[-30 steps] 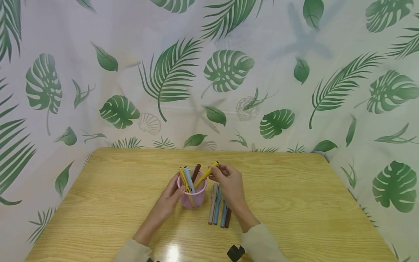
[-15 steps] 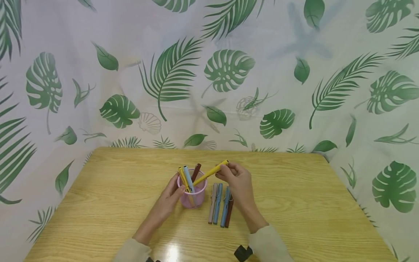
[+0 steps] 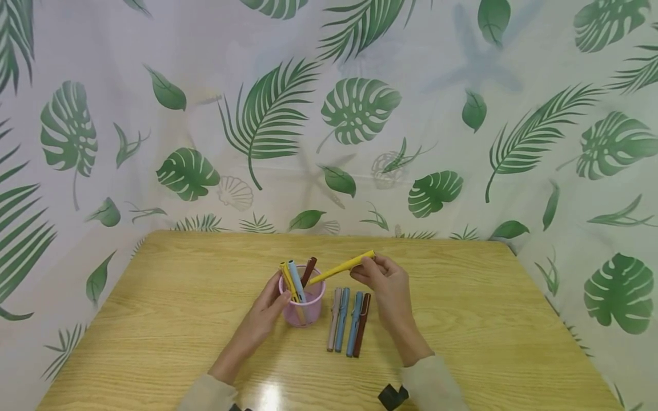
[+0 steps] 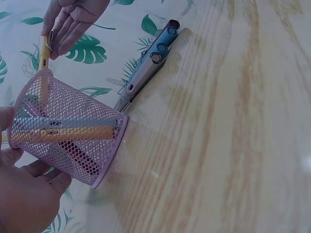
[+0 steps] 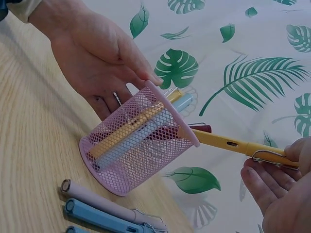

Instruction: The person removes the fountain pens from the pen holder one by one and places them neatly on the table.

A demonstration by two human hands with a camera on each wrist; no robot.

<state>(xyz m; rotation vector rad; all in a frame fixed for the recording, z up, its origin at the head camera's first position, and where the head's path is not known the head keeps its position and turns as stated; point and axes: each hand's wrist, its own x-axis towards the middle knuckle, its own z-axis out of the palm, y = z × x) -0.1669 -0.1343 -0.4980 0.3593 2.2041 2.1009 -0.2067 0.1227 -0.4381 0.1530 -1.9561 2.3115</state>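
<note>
My left hand point(image 3: 264, 317) grips the pink mesh pen cup point(image 3: 302, 317), thumb at the rim, fingers around the far side. My right hand point(image 3: 389, 285) pinches a yellow pen point(image 3: 343, 266) near its clip end. That pen slants down to the left, its far end inside the cup's mouth, as the right wrist view shows. Inside the cup lean another yellow pen point(image 3: 287, 276), a light blue pen point(image 3: 295, 278) and a dark red pen point(image 3: 309, 270). In the left wrist view, the mesh point(image 4: 73, 121) shows them through its wall.
Right of the cup, several pens lie side by side on the wooden table point(image 3: 462, 319): a greyish-pink pen point(image 3: 334, 321), two blue pens point(image 3: 353, 328) and a dark red pen point(image 3: 362, 325). A leaf-patterned cloth point(image 3: 288, 188) hangs behind the table.
My right hand has moved right, drawing the yellow pen upward and out toward the right at a flatter slant. The left hand and cup have stayed put.
</note>
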